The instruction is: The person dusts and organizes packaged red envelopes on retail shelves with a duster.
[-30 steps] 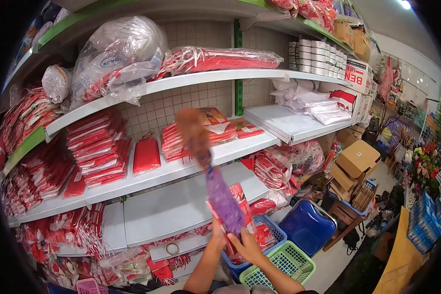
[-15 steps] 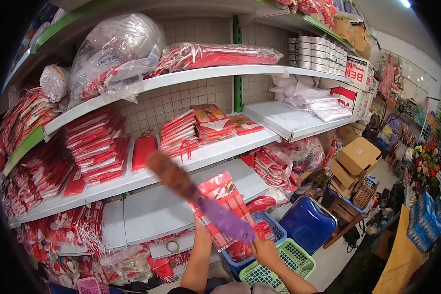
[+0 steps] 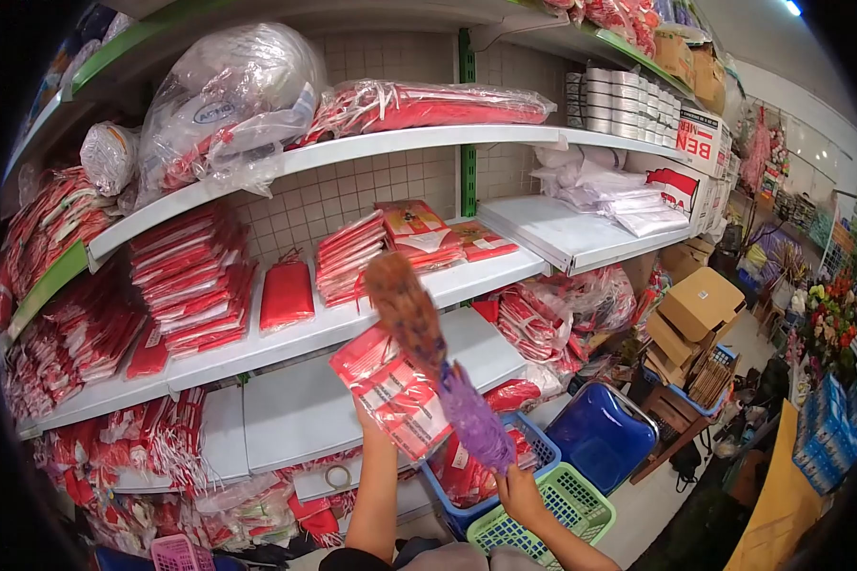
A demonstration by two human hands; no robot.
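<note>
My right hand [image 3: 520,492] is closed round the lower end of a duster [image 3: 476,417], brown and feathery at the top and wrapped in purple strands below. The duster slants up to the left across the front of a flat red packet [image 3: 386,388] in clear plastic with pale printed panels. Behind that packet's lower left side, my left hand [image 3: 366,419] holds it, most of the fingers hidden. Both things are in front of the middle shelf [image 3: 467,285]. A blue basket [image 3: 548,455] with red packets in it and a green basket [image 3: 595,509] stand below.
Stacks of red packets [image 3: 195,285] fill the left of the middle shelf, and a smaller pile [image 3: 352,252] lies farther right. Large plastic bags [image 3: 233,105] rest on the shelf above. A blue chair [image 3: 602,428] and cardboard boxes [image 3: 700,309] stand at the right.
The duster's brown end has swung right and up and is less blurred. The packet in my left hand has shifted left and tilted.
</note>
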